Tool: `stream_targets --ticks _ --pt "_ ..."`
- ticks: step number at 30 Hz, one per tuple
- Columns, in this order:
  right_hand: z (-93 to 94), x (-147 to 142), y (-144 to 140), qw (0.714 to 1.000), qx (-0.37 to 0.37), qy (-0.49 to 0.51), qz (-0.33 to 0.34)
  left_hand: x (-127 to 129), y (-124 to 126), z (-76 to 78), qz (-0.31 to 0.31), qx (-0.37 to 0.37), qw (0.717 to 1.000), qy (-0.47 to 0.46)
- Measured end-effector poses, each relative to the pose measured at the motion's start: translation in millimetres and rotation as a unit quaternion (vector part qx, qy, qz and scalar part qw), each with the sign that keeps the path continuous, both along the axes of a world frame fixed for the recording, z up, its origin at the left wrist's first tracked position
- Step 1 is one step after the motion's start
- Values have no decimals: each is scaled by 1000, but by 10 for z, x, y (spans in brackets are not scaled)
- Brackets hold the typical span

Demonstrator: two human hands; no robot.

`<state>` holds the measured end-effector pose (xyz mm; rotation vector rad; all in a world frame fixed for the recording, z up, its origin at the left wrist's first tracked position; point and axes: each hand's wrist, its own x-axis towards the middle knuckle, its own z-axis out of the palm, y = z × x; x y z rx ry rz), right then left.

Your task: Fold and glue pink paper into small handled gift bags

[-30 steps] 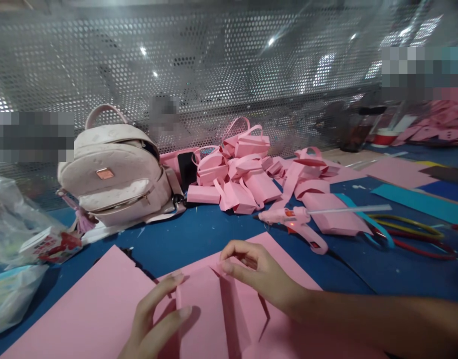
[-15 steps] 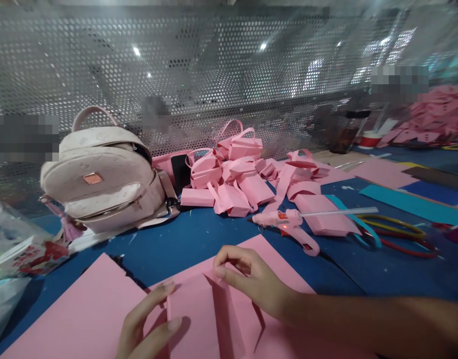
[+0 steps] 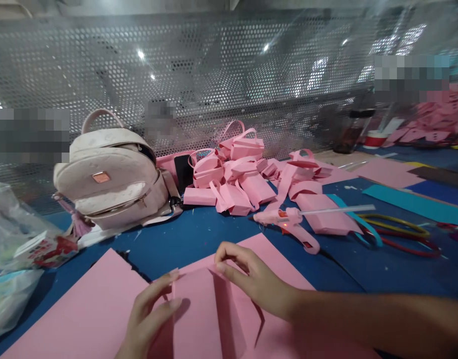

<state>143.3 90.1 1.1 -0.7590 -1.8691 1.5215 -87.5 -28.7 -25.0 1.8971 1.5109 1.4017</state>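
**Ana:** Both hands are on the pink foam sheet [image 3: 210, 319], which lies at the near edge of the blue table [image 3: 199, 234]. Her left hand [image 3: 148, 319] curls round the left fold, fingers narrowed and pinching it. Her right hand [image 3: 251, 279] pinches the top of the raised ridge between thumb and forefinger.

**Ben:** So what could spoil it?

**Ana:** I judge the crease is the weak spot. If the two pinches pull unevenly, the ridge may skew, and the flaps either side of it would stand crooked. Foam also tends to spring back, so a light grip might let the fold open.

**Ben:** Anything near the sheet to worry about?

**Ana:** Yes. Just beyond the sheet, to the right, lies the pink glue gun [image 3: 288, 222], with a small red light showing on it, so it may be hot. A sleeve or a sheet corner sliding that way could touch its nozzle. Farther beyond the sheet sits the pile of pink folded pieces [image 3: 239, 174], and beyond it to the left the backpack [image 3: 112, 174]; both are well apart from it.
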Motion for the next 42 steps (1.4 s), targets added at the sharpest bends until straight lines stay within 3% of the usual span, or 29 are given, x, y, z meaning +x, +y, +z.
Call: stream_targets --ticks 4,11,30,42 --pt "-47 1 2 1000 -11 6 -13 -4 98 110 10 -16 999 -41" --pt "-59 -6 -35 999 15 33 -7 42 145 149 19 -62 994 -86" --pt "-5 11 -58 998 67 -21 3 53 86 166 -20 -13 996 -83" --pt "75 2 -68 999 25 -26 14 139 57 218 -2 -15 996 -87"
